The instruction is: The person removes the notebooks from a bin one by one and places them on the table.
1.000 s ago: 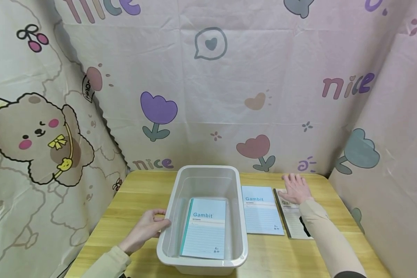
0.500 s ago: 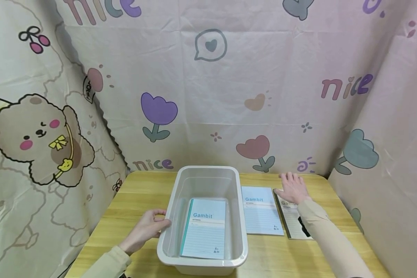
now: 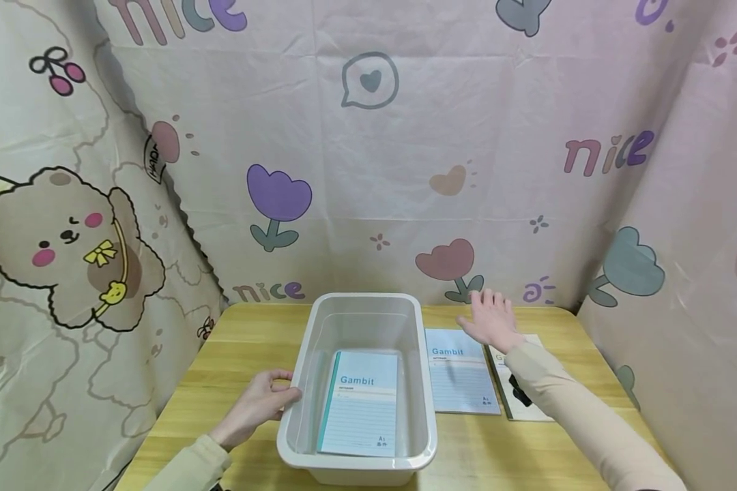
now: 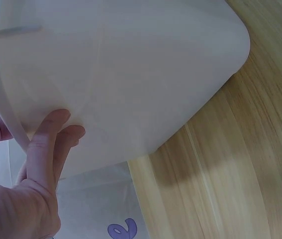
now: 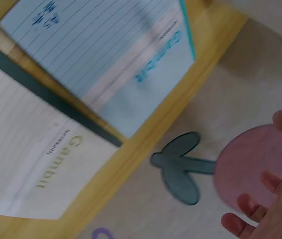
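Observation:
My left hand [image 3: 254, 408] grips the left rim of a pale grey plastic tub [image 3: 426, 416]; in the left wrist view its fingers [image 4: 41, 149] press the outer wall, with the thumb across the rim. Inside the tub lies a light blue Gambit notebook [image 3: 359, 416] with a teal spine. My right hand [image 3: 493, 320] is in the air, fingers spread and holding nothing, by the top right corner of a second blue Gambit notebook [image 3: 463, 382] on the table. Beside that lies a cream Gambit notebook [image 3: 510, 392] with a dark spine, partly hidden by the right sleeve.
The wooden table [image 3: 252, 334] carries the tub and both loose notebooks, which lie right of the tub. A printed cloth [image 3: 368, 170] with flowers and a bear hangs behind the table and along both sides.
My right hand has moved left, from over the cream notebook to the top of the blue one beside the tub. My left hand and the tub have stayed put.

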Demonstrator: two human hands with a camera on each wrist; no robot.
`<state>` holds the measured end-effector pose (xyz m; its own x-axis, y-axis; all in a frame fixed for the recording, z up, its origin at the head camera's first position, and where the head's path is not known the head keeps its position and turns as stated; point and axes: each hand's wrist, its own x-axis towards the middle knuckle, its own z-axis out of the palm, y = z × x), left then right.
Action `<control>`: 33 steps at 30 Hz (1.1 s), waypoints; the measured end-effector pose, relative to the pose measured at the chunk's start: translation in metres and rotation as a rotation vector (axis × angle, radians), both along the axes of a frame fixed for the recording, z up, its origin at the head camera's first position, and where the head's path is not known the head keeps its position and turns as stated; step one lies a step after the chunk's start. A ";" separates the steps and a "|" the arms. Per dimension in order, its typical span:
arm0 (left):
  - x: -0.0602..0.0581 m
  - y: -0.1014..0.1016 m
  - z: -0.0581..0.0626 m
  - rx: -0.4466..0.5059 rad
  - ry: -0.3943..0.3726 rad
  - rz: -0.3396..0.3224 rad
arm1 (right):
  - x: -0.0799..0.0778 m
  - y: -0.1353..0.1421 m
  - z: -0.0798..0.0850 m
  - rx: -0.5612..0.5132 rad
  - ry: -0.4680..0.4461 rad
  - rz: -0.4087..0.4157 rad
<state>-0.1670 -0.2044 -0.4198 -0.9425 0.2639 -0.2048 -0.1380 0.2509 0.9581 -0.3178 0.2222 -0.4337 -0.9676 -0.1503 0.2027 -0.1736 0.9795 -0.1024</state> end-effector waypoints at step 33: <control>-0.001 0.000 -0.001 -0.029 -0.002 0.010 | 0.029 -0.160 0.079 0.144 -0.030 0.147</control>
<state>-0.1684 -0.2043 -0.4212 -0.9449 0.2479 -0.2139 -0.1423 0.2774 0.9502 -0.2884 0.0617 -0.3544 -0.9383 -0.3160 0.1406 -0.3150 0.9486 0.0298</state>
